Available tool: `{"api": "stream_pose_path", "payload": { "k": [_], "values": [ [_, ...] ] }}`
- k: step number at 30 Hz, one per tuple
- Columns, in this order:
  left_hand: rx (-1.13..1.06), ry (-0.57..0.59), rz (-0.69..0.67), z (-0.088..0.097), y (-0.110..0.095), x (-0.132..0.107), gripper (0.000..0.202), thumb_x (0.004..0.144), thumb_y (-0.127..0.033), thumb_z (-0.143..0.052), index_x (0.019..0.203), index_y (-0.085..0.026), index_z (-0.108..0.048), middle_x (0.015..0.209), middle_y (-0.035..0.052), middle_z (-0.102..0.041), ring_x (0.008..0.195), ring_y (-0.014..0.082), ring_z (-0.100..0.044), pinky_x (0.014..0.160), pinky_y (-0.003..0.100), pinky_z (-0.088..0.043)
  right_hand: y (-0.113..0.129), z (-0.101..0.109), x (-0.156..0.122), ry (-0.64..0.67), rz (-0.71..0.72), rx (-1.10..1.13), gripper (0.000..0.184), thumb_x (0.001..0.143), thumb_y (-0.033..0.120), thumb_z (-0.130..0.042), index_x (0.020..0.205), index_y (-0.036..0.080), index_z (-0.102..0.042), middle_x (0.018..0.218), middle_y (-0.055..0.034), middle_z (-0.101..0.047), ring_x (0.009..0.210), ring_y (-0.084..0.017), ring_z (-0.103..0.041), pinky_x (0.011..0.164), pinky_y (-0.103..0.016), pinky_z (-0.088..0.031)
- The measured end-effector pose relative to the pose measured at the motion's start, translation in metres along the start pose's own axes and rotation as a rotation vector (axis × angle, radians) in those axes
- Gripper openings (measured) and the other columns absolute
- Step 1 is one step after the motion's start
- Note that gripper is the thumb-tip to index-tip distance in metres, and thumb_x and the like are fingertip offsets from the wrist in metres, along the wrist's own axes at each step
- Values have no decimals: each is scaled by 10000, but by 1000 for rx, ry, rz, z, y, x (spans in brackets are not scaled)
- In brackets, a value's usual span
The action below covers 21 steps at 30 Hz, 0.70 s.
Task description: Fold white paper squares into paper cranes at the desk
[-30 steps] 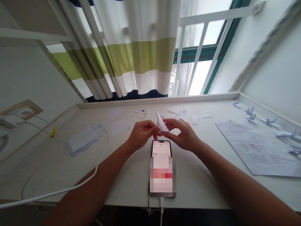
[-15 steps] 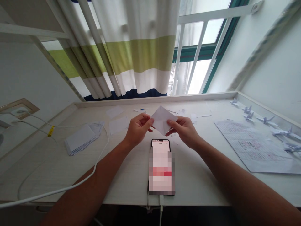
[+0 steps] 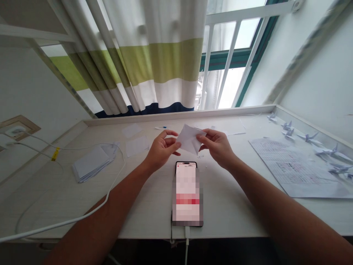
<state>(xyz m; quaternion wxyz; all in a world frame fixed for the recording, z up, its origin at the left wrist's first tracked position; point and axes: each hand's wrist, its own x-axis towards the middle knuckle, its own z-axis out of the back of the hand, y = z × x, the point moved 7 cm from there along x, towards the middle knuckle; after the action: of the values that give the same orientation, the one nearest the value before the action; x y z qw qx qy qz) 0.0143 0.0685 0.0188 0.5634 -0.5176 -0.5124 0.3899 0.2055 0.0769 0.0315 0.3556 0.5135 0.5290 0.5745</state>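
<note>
A small folded white paper [image 3: 188,140] is held in the air above the desk, between both hands. My left hand [image 3: 161,149] pinches its left edge with thumb and fingers. My right hand [image 3: 217,146] pinches its right side, fingers curled. Just below the hands a phone [image 3: 187,193] lies flat on the desk, screen lit, with a cable plugged in at its near end.
A stack of white paper sheets [image 3: 91,166] lies at the left, with loose sheets [image 3: 137,145] behind it. A white cable [image 3: 82,217] loops over the desk's left side. A printed sheet [image 3: 292,167] lies at the right, with several paper cranes [image 3: 311,137] along the wall. Curtain and window stand behind.
The paper went from a narrow upright point to an opened, flatter diamond shape held wider between the hands. The view shifted slightly, so the phone sits lower.
</note>
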Motion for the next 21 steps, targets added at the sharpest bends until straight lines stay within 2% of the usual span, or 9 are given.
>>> {"api": "stream_pose_path", "payload": {
  "k": [3, 5, 8, 10, 12, 15, 18, 21],
  "values": [
    [-9, 78, 24, -7, 3, -2, 474, 781, -430, -881, 1095, -183, -626, 957, 68, -815, 810, 213, -774, 687, 330, -650, -1, -7, 0, 135, -12, -71, 364, 817, 509, -844, 929, 175, -753, 900, -74, -784, 815, -217, -749, 638, -341, -644],
    [-24, 79, 42, -9, 4, -4, 437, 808, -445, -862, 1061, -169, -637, 924, 74, -815, 779, 215, -777, 714, 342, -644, -2, -11, -1, 192, -24, -98, 403, 831, 525, -830, 1003, 174, -737, 924, -81, -783, 843, -233, -757, 671, -366, -651],
    [-47, -22, 35, -5, 3, -6, 422, 787, -443, -882, 950, -181, -594, 836, 44, -802, 738, 204, -769, 694, 324, -629, -4, -15, -4, 215, -64, -61, 513, 848, 487, -832, 1234, 211, -637, 961, -72, -792, 896, -252, -772, 736, -411, -661],
    [-64, -92, 17, -2, 1, -7, 454, 771, -438, -894, 875, -201, -521, 807, 19, -792, 714, 184, -754, 656, 289, -609, -6, -20, -6, 253, -104, 2, 589, 832, 444, -857, 1303, 233, -574, 965, -64, -797, 900, -255, -777, 772, -436, -660],
    [-74, -127, 3, 0, 0, -7, 507, 759, -439, -900, 836, -220, -450, 741, -15, -761, 643, 153, -716, 590, 244, -564, -6, -21, -7, 238, -102, 62, 592, 811, 426, -877, 1279, 235, -569, 933, -50, -795, 853, -243, -773, 776, -436, -651],
    [-59, -133, -35, 1, -4, -7, 535, 758, -454, -894, 840, -236, -413, 654, -59, -696, 558, 118, -650, 528, 206, -501, -4, -13, -4, 123, -43, 74, 535, 807, 437, -878, 1197, 238, -569, 828, -8, -773, 735, -196, -732, 689, -359, -607],
    [-30, -94, -79, -1, -9, -6, 494, 788, -483, -860, 875, -238, -440, 666, -57, -694, 548, 117, -641, 537, 228, -525, -4, -8, -3, 63, -20, 32, 513, 810, 465, -871, 1130, 246, -535, 772, 19, -748, 676, -168, -691, 620, -307, -549],
    [-11, -89, -99, -2, -12, -6, 466, 812, -480, -835, 909, -238, -450, 671, -52, -699, 540, 121, -645, 536, 238, -534, -4, -8, -3, 64, -30, 29, 528, 801, 499, -871, 1074, 263, -486, 752, 39, -722, 688, -179, -700, 624, -313, -550]
  ]
}}
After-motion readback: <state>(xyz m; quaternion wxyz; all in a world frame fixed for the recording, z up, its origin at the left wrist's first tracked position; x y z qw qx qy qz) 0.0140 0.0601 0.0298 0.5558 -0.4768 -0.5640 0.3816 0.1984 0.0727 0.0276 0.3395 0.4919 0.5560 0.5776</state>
